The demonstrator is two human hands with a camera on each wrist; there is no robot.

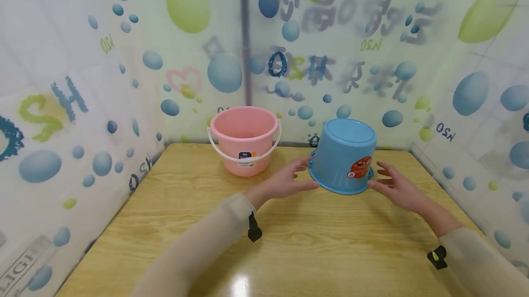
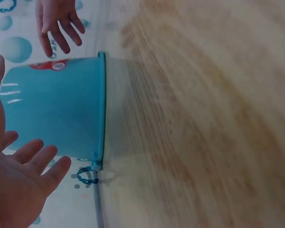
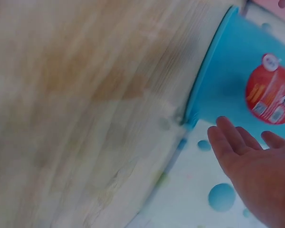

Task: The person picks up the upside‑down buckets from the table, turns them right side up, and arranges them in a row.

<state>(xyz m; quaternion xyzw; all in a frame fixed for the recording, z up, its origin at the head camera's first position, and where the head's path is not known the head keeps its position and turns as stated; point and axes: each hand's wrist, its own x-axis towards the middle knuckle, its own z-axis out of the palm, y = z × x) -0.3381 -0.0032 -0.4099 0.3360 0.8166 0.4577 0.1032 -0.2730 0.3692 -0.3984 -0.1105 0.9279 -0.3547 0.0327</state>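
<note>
A blue bucket [image 1: 343, 159] stands upside down on the table, its base facing up and a red round sticker [image 3: 271, 90] on its side. My left hand [image 1: 287, 180] is at the bucket's left side, fingers spread and pointing toward it. Across from it, my right hand [image 1: 398, 187] is held at the right side, its fingers loosely extended near the rim. Neither hand grips the bucket. In the left wrist view, a handle joint [image 2: 96, 164] shows at the rim, near the left fingers.
A pink bucket [image 1: 244, 150] with a white handle [image 1: 247, 159] stands upright at the back left of the wooden table [image 1: 314, 251]. Curtains [image 1: 190, 58] printed with bubbles enclose the table at the back and both sides.
</note>
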